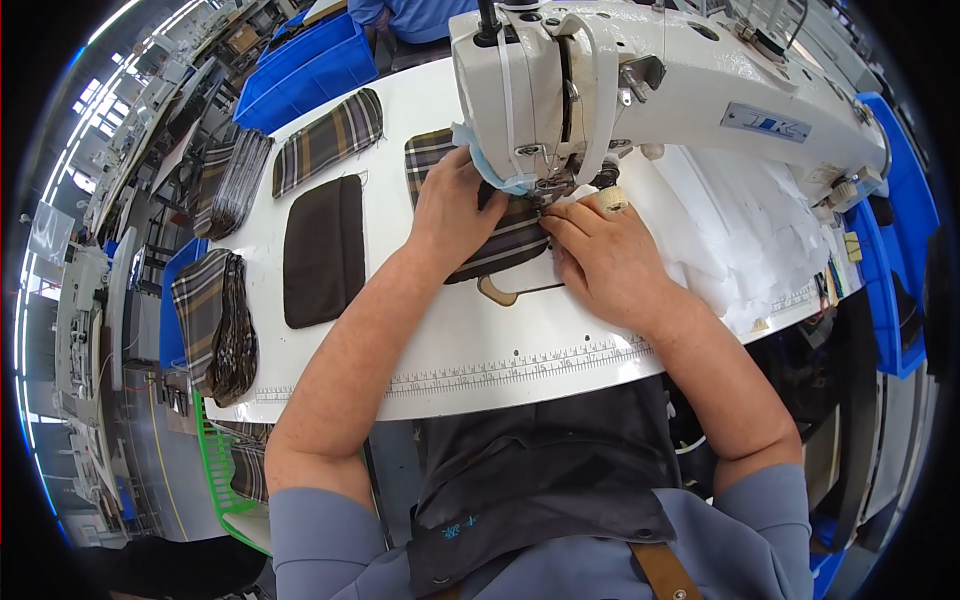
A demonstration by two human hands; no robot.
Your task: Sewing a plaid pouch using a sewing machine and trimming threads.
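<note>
head view: left hand, right hand touch plaid fabric; cannot tell if fingers grip.

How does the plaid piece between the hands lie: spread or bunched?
Spread: the plaid piece lies flat on the white table; no bunching shows.

I'm watching a person who is wearing a grey-blue shirt, its short sleeves ending above the elbows and leaving forearms and hands bare. A blackish apron is covering the front, bearing a small blue marking toward the left. Toward the right, a brown strap is showing a round metal stud.
</note>
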